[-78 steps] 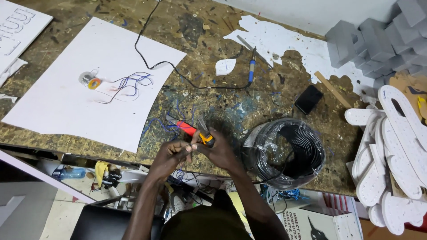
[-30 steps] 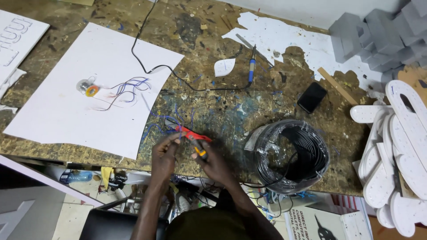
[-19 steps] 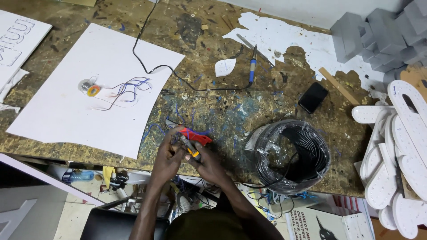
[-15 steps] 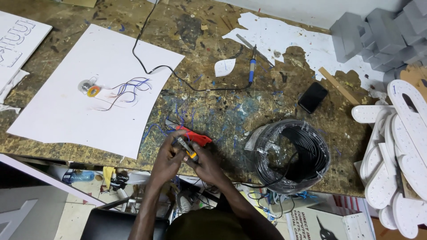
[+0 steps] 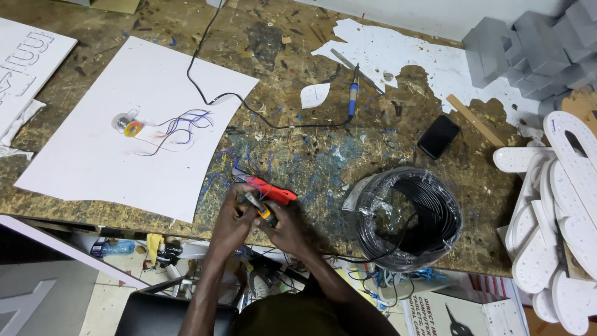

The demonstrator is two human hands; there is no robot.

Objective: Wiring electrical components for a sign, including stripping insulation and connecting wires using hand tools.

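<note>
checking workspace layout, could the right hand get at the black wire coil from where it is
Probably yes. The right hand sits at the bench edge, just left of the black wire coil, with only bare tabletop between them. But it is busy with the orange-handled tool, so it would need to let go first.

A single head-worn camera looks almost straight down from above the person's own shoulders, facing the workbench (image 5: 311,155) from its near edge. It sits fairly high, so the whole bench width fits in view. The left hand (image 5: 233,218) and right hand (image 5: 283,227) meet low in the middle of the view, close to the bench's near edge. Beyond the hands the bench runs to the picture's top; left of the hands lies a white sheet (image 5: 124,130), right of them a black wire coil (image 5: 407,218). Below the hands, the person's forearms and floor clutter fill the bottom.
</note>
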